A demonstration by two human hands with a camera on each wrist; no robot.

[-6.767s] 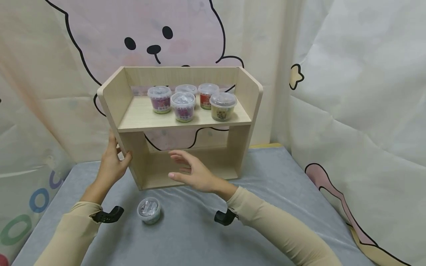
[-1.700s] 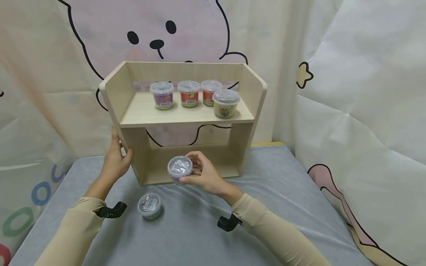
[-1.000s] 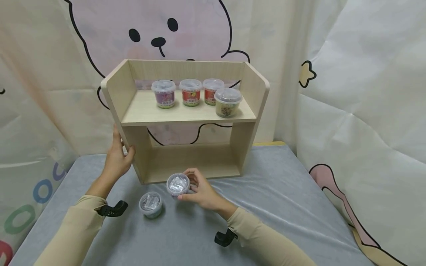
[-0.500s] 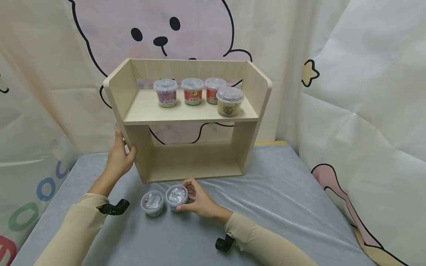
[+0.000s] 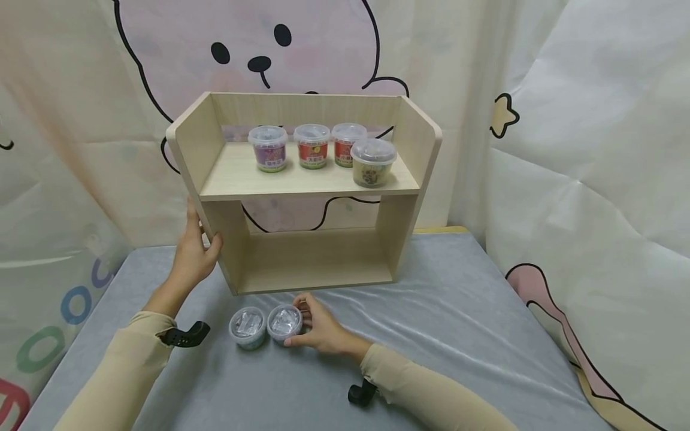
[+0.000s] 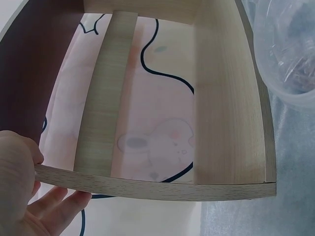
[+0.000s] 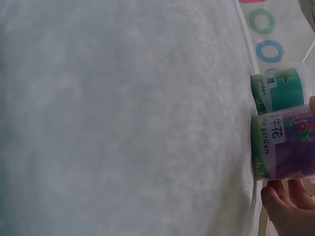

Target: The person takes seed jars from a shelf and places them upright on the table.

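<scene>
My left hand (image 5: 191, 254) grips the left side panel of a small two-tier wooden shelf (image 5: 318, 257); in the left wrist view its fingers (image 6: 64, 206) wrap the panel's edge (image 6: 147, 189). With thumb and fingers around its side, my right hand (image 5: 323, 329) holds a purple-labelled plastic cup (image 5: 284, 322) with a clear lid. This cup (image 7: 290, 142) stands upright on the grey cloth in front of the shelf. Close at its left is a green-labelled lidded cup (image 5: 247, 326), whose label (image 7: 285, 91) shows in the right wrist view.
On the upper tier stand a purple-labelled cup (image 5: 270, 149), two red-labelled cups (image 5: 312, 148) and a wider cup with a yellowish body (image 5: 372, 164). Grey cloth (image 5: 458, 335) covers the table. Printed curtains (image 5: 582, 179) enclose the back and sides.
The empty right hand took the front purple cup from the upper tier, then lowered it to the cloth beside the green cup. The left hand has kept its grip on the shelf.
</scene>
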